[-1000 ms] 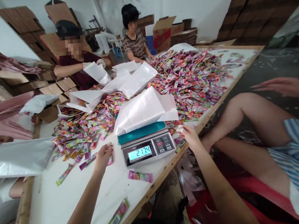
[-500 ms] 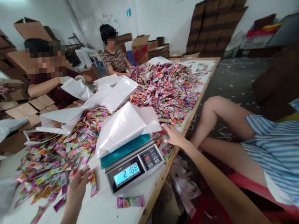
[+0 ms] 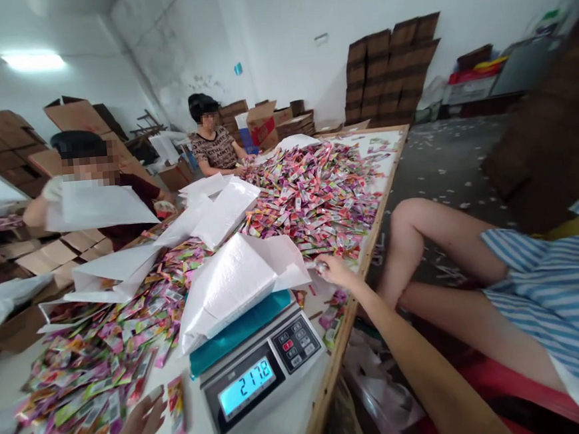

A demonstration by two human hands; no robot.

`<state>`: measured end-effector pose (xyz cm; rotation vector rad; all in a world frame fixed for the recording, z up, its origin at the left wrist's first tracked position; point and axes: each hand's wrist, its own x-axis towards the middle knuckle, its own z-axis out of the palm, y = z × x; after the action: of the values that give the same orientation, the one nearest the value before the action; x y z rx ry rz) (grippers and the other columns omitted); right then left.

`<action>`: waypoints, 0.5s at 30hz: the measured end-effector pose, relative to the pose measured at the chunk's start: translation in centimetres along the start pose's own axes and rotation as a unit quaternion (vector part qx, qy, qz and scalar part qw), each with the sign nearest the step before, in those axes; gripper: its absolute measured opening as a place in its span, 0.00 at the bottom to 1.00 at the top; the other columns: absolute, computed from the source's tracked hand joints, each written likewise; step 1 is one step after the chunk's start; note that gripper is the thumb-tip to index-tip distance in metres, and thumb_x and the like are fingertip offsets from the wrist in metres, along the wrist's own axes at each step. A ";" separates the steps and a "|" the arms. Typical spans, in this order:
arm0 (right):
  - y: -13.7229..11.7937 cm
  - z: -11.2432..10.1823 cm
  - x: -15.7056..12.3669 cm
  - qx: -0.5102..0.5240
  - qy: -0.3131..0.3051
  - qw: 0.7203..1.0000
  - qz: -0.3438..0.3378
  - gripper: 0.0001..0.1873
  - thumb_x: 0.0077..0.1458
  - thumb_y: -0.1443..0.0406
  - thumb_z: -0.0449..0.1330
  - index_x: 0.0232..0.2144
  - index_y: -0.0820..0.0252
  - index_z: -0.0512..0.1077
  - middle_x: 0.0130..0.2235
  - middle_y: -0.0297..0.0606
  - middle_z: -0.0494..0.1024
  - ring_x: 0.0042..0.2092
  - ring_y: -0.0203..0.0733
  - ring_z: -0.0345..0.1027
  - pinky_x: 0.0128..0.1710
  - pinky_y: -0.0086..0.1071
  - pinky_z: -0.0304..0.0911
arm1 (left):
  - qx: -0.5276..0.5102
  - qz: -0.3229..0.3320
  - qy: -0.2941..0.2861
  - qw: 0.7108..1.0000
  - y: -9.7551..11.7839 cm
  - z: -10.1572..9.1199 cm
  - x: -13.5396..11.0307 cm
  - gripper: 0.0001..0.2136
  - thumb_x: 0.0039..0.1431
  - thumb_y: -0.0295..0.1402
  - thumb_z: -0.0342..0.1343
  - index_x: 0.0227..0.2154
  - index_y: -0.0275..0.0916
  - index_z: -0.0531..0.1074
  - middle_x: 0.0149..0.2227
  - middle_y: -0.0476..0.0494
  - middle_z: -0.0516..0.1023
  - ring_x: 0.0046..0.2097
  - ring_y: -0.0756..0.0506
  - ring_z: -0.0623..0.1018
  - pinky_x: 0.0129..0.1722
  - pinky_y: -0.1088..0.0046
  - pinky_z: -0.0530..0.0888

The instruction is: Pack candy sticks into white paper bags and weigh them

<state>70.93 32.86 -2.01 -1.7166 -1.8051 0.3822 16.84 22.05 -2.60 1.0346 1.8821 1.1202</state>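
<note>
A white bag (image 3: 234, 281) lies on the teal pan of a digital scale (image 3: 259, 370) whose display reads 217.8. My right hand (image 3: 334, 271) reaches to the bag's open right end, fingers pinched on a small sachet. My left hand (image 3: 136, 433) is low at the frame's bottom left, fingers spread, beside a pink sachet (image 3: 175, 403) lying on the table. A big heap of colourful sachets (image 3: 313, 198) covers the table beyond the scale, with more spread at the left (image 3: 94, 353).
Two people sit across the table (image 3: 388, 162); one holds up a white bag (image 3: 95, 205). More white bags (image 3: 219, 212) lie mid-table. A person in striped shorts (image 3: 540, 291) sits close on my right, knee raised. Cardboard boxes (image 3: 387, 62) are stacked along the walls.
The view tilted up and right. My left hand dropped toward the bottom edge. My right hand stayed at the bag's opening. The scale reading went from 217.4 to 218.8 to 217.8.
</note>
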 end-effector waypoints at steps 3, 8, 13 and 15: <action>-0.8 -5.8 0.6 0.049 0.057 0.997 -0.001 0.19 0.49 0.65 0.52 0.43 0.50 0.73 0.39 0.39 0.78 0.40 0.53 0.72 0.38 0.43 0.66 | 0.020 0.004 0.003 1.000 -0.2 -0.2 -0.3 0.22 0.31 0.47 0.65 0.32 0.41 0.76 0.34 0.45 0.81 0.42 0.34 0.79 0.39 0.58 0.79; -7.9 -14.2 1.6 0.104 -0.038 0.980 -0.166 0.15 0.50 0.67 0.54 0.41 0.59 0.73 0.38 0.36 0.77 0.38 0.42 0.69 0.37 0.31 0.64 | 0.009 0.015 0.015 1.000 -0.1 -0.3 -0.4 0.22 0.28 0.47 0.65 0.29 0.41 0.76 0.33 0.43 0.81 0.40 0.33 0.80 0.36 0.57 0.80; -17.4 -11.1 5.6 -0.021 -0.225 0.948 -0.223 0.09 0.40 0.73 0.61 0.28 0.62 0.77 0.25 0.34 0.77 0.30 0.38 0.69 0.33 0.28 0.62 | 0.017 0.014 0.015 1.000 0.2 0.6 -0.7 0.23 0.30 0.47 0.65 0.32 0.39 0.76 0.34 0.43 0.81 0.39 0.35 0.80 0.39 0.58 0.79; -19.6 -7.9 6.7 -0.028 -0.214 0.953 -0.211 0.08 0.35 0.76 0.62 0.23 0.65 0.76 0.23 0.37 0.77 0.30 0.42 0.70 0.35 0.31 0.64 | 0.031 0.025 0.004 0.999 0.3 0.8 -1.2 0.24 0.33 0.48 0.63 0.34 0.38 0.76 0.35 0.43 0.80 0.41 0.37 0.80 0.42 0.59 0.77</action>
<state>60.27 35.55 17.22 -1.2933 -2.4502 0.5502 18.15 21.35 -2.39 1.1192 1.9177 1.1009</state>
